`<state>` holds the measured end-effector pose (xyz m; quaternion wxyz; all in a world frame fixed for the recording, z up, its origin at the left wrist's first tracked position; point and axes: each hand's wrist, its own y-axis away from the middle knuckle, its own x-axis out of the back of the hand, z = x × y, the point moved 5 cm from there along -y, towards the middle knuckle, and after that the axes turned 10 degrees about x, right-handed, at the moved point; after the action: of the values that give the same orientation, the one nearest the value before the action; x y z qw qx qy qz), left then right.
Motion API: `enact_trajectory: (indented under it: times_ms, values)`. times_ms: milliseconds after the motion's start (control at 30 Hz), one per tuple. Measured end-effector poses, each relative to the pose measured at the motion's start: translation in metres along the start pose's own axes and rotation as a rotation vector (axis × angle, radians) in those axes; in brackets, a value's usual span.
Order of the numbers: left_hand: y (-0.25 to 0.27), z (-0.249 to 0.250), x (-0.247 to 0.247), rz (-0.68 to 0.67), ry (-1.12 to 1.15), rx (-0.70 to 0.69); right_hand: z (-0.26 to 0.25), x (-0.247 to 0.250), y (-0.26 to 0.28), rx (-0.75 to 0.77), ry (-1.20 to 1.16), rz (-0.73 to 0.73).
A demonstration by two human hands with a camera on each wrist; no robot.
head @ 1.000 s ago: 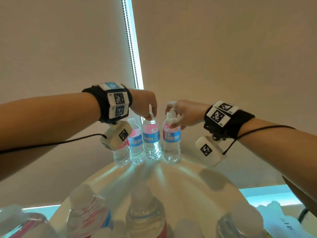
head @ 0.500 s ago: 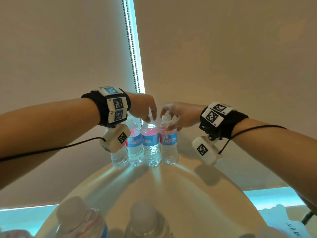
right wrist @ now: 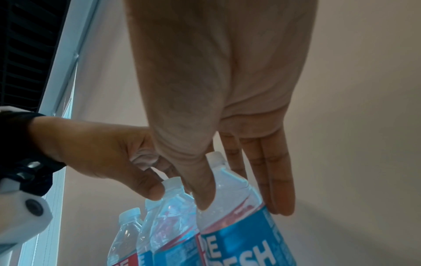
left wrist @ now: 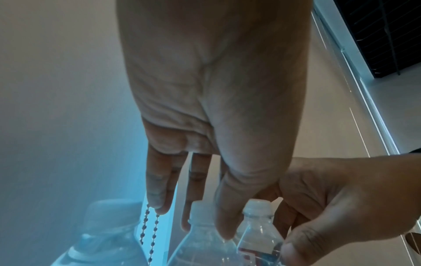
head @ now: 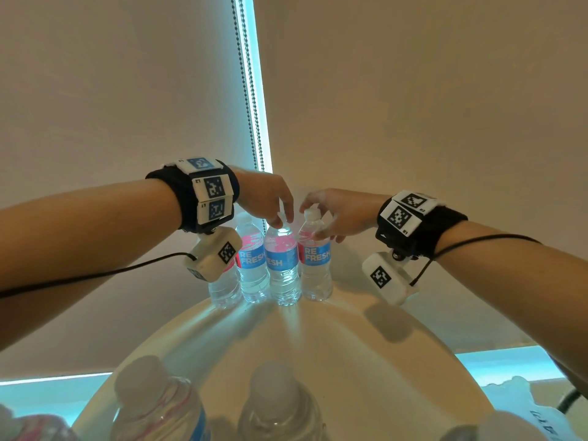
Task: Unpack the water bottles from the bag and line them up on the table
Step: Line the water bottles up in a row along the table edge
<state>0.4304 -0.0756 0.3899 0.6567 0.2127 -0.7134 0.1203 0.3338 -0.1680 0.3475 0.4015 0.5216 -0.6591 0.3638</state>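
Bottles stand in a tight row at the table's (head: pixel 334 338) 12 o'clock edge; your left hand (head: pixel 265 198) pinches one neck, your right hand (head: pixel 340 211) another's shoulder (a nudge could topple neighbours).

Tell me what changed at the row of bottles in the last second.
Nothing clearly moved. The left hand still pinches the cap of the third bottle; the right hand still holds the end bottle by its neck. All four stay upright on the table.
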Motion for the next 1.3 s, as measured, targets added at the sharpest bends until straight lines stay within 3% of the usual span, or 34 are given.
enact_trajectory:
  times_ms: [333,500,633,800,900,1033,1300]
  values:
    - [0.013,-0.002,0.004,0.023,0.069,0.039,0.003,0.003,0.016,-0.02,-0.018,0.086]
    - [0.034,-0.001,0.02,0.076,0.064,0.042,-0.004,0.012,0.039,0.001,0.095,0.135]
    - [0.076,0.002,0.043,0.155,0.12,0.013,-0.027,0.029,0.075,0.057,0.16,0.21]
    - [0.166,0.002,0.066,0.183,0.261,-0.065,-0.092,0.048,0.133,0.206,0.096,0.236]
    - [0.22,0.0,0.06,0.142,0.311,-0.097,-0.137,0.047,0.16,0.288,0.081,0.162]
    - [0.27,-0.003,0.034,0.032,0.266,-0.12,-0.186,0.024,0.174,0.388,0.089,-0.051]
    - [0.276,-0.012,-0.031,-0.087,0.019,-0.046,-0.208,-0.035,0.157,0.309,0.445,-0.394]
